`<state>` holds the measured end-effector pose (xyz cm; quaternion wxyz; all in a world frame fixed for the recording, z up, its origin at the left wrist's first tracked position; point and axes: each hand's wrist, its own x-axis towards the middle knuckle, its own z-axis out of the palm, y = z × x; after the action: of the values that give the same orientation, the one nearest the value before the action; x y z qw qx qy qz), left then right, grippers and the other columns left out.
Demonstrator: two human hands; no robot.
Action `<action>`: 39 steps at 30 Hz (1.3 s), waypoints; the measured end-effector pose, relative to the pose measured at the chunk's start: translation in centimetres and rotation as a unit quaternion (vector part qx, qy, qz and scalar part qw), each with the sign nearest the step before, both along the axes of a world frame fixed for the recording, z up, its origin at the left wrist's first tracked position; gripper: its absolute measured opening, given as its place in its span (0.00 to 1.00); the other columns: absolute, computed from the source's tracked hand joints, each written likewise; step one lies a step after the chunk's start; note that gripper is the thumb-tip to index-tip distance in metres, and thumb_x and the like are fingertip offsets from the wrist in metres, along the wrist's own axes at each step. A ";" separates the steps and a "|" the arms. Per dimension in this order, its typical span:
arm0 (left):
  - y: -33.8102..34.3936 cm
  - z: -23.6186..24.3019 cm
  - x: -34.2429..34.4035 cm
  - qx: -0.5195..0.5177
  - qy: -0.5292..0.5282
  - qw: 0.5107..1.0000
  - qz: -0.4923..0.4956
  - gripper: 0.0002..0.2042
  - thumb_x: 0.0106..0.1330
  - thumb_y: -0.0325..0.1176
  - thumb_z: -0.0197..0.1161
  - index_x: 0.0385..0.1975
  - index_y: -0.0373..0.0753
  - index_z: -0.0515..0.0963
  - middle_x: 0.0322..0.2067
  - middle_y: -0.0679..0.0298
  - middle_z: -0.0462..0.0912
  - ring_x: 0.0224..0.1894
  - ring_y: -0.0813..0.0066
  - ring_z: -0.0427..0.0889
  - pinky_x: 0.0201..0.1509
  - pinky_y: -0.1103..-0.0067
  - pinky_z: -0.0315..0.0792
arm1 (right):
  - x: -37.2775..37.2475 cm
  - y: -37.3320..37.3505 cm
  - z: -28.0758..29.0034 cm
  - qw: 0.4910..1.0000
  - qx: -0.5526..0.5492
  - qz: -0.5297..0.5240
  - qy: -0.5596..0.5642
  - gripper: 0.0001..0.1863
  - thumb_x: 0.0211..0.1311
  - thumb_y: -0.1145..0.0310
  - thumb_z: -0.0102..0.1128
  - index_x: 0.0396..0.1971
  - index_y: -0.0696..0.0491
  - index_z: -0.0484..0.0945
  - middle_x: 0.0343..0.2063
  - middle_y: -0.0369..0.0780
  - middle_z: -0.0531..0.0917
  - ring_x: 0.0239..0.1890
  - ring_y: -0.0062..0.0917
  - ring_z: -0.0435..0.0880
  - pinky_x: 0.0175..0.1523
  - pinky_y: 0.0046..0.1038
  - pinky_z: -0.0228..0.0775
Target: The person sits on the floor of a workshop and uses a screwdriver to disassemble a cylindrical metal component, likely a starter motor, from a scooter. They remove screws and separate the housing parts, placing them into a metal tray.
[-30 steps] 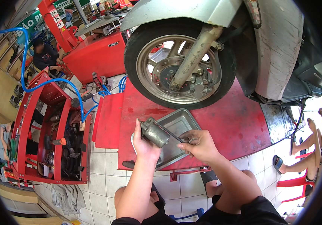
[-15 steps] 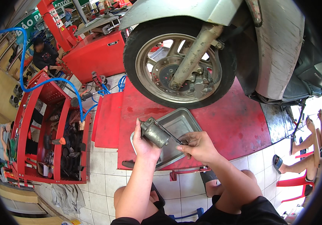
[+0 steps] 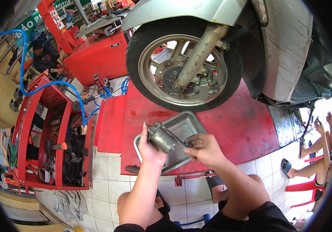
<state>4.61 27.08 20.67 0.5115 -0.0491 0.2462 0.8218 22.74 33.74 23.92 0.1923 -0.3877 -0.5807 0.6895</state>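
Note:
My left hand (image 3: 150, 153) is closed around a cylindrical metal motor (image 3: 162, 140), which looks like a starter motor, tilted with its far end up to the left. A thin dark rod (image 3: 180, 140) runs along the motor's right side. Its near end is pinched between the thumb and fingers of my right hand (image 3: 201, 147). Whether the rod's far tip sits in the motor's end cap is too small to tell. Below both hands lies a grey metal tray (image 3: 194, 123), partly hidden by the motor and my left hand.
The tray rests on a red lift platform (image 3: 235, 127), under the front wheel (image 3: 134, 58) of a silver scooter. At left stands a red tool cart (image 3: 59, 154) with a blue air hose (image 3: 23, 73) looping over it. Other people sit at both sides; a red stool (image 3: 301, 188) is at right.
My right hand's fingers have shifted slightly on the rod's near end, with the knuckles a little higher. The motor stays in my left hand, almost unmoved.

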 end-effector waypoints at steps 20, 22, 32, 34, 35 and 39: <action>0.0 -0.2 -0.2 0.014 -0.004 1.000 -0.010 0.23 0.74 0.54 0.52 0.42 0.38 0.80 0.38 0.55 0.83 0.42 0.58 0.82 0.50 0.61 0.77 | -0.3 0.1 0.0 1.000 -0.018 -0.005 0.016 0.17 0.65 0.75 0.67 0.51 0.65 0.77 0.31 0.40 0.84 0.29 0.19 0.82 0.30 0.21 0.72; 0.0 -0.2 -0.1 0.007 -0.001 1.000 -0.004 0.23 0.74 0.54 0.52 0.42 0.38 0.80 0.38 0.55 0.84 0.42 0.58 0.82 0.50 0.61 0.77 | -0.3 0.0 -0.3 1.000 0.005 0.006 0.022 0.17 0.66 0.75 0.66 0.51 0.65 0.77 0.32 0.40 0.85 0.29 0.19 0.82 0.30 0.21 0.73; -0.2 0.2 -0.2 0.016 0.002 1.000 -0.016 0.23 0.74 0.55 0.52 0.43 0.38 0.79 0.39 0.56 0.83 0.43 0.58 0.82 0.50 0.61 0.77 | -0.1 0.5 -0.2 0.997 -0.058 -0.009 0.044 0.17 0.65 0.78 0.66 0.52 0.65 0.76 0.33 0.42 0.85 0.28 0.20 0.84 0.30 0.22 0.73; 0.0 -0.2 -0.2 0.006 0.009 1.000 -0.009 0.23 0.74 0.55 0.51 0.43 0.38 0.79 0.39 0.55 0.83 0.43 0.58 0.82 0.50 0.61 0.77 | -0.1 0.3 -0.4 0.999 -0.025 -0.003 0.038 0.16 0.66 0.77 0.64 0.52 0.65 0.76 0.33 0.42 0.84 0.27 0.20 0.83 0.29 0.22 0.73; 0.0 -0.3 -0.1 0.007 0.010 1.000 -0.010 0.23 0.74 0.55 0.51 0.43 0.37 0.79 0.39 0.55 0.83 0.43 0.58 0.82 0.50 0.61 0.77 | -0.3 -0.1 -0.4 0.999 0.001 -0.002 0.034 0.16 0.68 0.76 0.63 0.52 0.65 0.75 0.32 0.42 0.84 0.26 0.20 0.82 0.29 0.22 0.73; -0.1 0.1 0.1 0.018 0.016 0.999 -0.023 0.23 0.74 0.54 0.51 0.43 0.37 0.79 0.39 0.55 0.83 0.42 0.57 0.82 0.50 0.60 0.77 | -0.4 -0.3 -0.9 0.997 -0.020 -0.017 0.072 0.15 0.69 0.74 0.62 0.52 0.66 0.76 0.31 0.41 0.83 0.24 0.19 0.80 0.28 0.22 0.73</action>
<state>4.67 27.01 20.81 0.5268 -0.0206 0.2406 0.8150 22.37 33.47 23.06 0.2375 -0.3504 -0.5446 0.7240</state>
